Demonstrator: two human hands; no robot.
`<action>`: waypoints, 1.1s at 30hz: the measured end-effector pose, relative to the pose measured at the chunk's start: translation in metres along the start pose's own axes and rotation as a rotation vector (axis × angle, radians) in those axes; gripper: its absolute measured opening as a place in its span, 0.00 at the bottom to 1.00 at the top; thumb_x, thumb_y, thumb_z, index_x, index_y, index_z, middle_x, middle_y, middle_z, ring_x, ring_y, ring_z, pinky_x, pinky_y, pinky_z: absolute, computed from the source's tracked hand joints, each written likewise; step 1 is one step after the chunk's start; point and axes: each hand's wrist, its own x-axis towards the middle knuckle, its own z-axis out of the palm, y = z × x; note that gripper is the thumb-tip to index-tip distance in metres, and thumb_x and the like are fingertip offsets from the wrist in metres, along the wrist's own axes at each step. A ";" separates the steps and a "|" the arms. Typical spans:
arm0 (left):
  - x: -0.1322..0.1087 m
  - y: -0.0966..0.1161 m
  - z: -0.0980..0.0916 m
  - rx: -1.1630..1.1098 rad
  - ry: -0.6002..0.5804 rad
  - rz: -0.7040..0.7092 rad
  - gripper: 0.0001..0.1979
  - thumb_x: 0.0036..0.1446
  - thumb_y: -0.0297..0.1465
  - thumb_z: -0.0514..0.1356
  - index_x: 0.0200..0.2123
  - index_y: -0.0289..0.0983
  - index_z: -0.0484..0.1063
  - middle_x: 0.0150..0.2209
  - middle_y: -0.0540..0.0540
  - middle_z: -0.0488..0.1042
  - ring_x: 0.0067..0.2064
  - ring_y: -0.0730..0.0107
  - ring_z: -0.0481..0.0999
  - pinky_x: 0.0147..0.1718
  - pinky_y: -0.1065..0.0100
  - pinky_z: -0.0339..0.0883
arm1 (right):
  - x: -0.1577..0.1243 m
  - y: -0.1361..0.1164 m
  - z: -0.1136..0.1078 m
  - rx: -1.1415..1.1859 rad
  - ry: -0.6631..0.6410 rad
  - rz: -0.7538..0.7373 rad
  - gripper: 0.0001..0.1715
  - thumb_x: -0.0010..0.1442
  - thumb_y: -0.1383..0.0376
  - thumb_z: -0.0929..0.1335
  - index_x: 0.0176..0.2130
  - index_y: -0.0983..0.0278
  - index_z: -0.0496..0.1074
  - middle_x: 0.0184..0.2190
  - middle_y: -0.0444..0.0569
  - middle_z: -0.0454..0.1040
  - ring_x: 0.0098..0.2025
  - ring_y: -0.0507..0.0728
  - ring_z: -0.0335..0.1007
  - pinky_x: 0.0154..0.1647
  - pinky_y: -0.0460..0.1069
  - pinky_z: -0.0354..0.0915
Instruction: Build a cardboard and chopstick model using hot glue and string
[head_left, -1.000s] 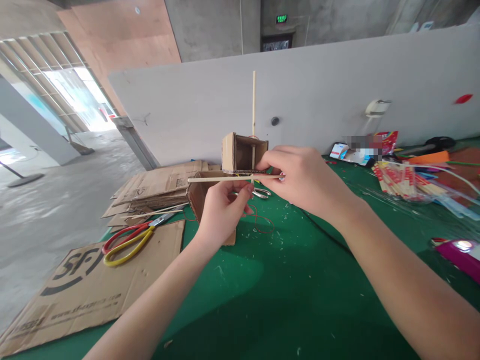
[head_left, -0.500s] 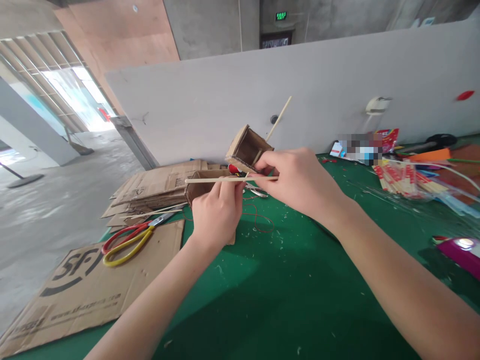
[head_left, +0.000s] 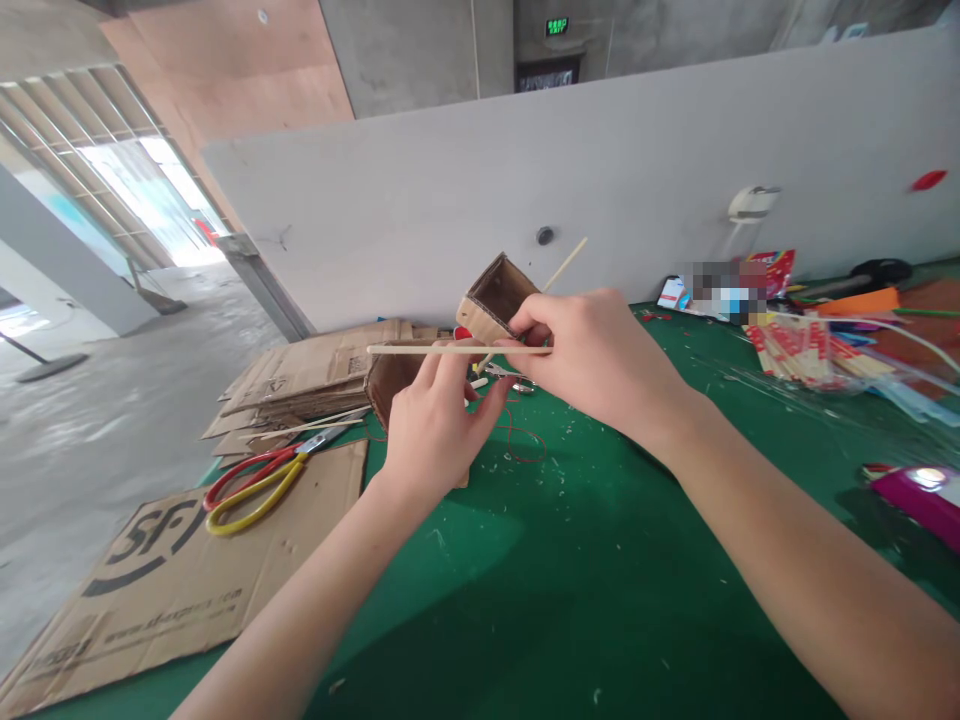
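Observation:
A small open cardboard box (head_left: 491,312) hangs tilted above the table, with my right hand (head_left: 592,345) closed on its near right side. One thin wooden stick (head_left: 566,263) slants up past the box; its lower end shows below the box. A second wooden stick (head_left: 390,350) lies level, its right end at my right fingers. My left hand (head_left: 439,420) has its fingertips at this level stick and its thumb spread away. Just behind my left hand stands another cardboard box (head_left: 386,385), partly hidden by it.
Scissors with red and yellow handles (head_left: 259,490) lie on a printed cardboard sheet (head_left: 172,590) at left. Stacked cardboard (head_left: 300,370) sits behind. Red thread (head_left: 525,455) curls on the green table (head_left: 540,590). Wrapped sticks (head_left: 795,350) and a purple object (head_left: 915,500) are at right.
My left thumb has opened away from the fingers. The small box has tipped, and its slanting stick leans lower to the right. The level stick has risen slightly.

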 end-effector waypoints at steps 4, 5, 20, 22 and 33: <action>-0.001 -0.002 0.000 0.065 0.035 0.059 0.10 0.63 0.33 0.54 0.42 0.40 0.75 0.29 0.49 0.74 0.27 0.73 0.70 0.27 0.73 0.56 | 0.000 -0.001 0.000 -0.019 -0.024 0.012 0.09 0.59 0.61 0.69 0.33 0.64 0.75 0.22 0.48 0.74 0.24 0.54 0.67 0.27 0.49 0.56; -0.001 -0.003 0.000 0.087 0.051 0.077 0.10 0.63 0.33 0.54 0.41 0.40 0.76 0.27 0.49 0.74 0.26 0.73 0.69 0.27 0.73 0.55 | 0.000 -0.001 0.000 -0.026 -0.026 0.009 0.09 0.59 0.60 0.69 0.33 0.65 0.75 0.23 0.49 0.74 0.25 0.55 0.68 0.27 0.49 0.56; 0.003 0.003 0.001 -0.437 -0.124 -0.325 0.04 0.60 0.30 0.53 0.36 0.39 0.68 0.24 0.53 0.73 0.17 0.74 0.73 0.15 0.75 0.60 | -0.002 -0.006 0.012 -0.241 -0.088 -0.049 0.11 0.63 0.60 0.66 0.34 0.66 0.72 0.23 0.50 0.73 0.26 0.57 0.69 0.24 0.48 0.49; 0.004 0.003 0.003 -0.516 -0.125 -0.393 0.02 0.60 0.31 0.55 0.35 0.39 0.66 0.24 0.53 0.72 0.16 0.74 0.73 0.14 0.75 0.61 | -0.002 -0.005 0.016 -0.227 -0.098 -0.048 0.11 0.63 0.60 0.66 0.35 0.65 0.72 0.24 0.50 0.73 0.27 0.58 0.70 0.25 0.49 0.50; 0.011 0.000 0.001 -0.888 -0.184 -0.581 0.13 0.55 0.36 0.63 0.40 0.32 0.72 0.38 0.43 0.80 0.19 0.77 0.75 0.17 0.76 0.67 | 0.002 0.004 0.021 -0.090 -0.024 -0.070 0.06 0.64 0.64 0.65 0.36 0.64 0.69 0.24 0.46 0.71 0.24 0.52 0.64 0.26 0.48 0.51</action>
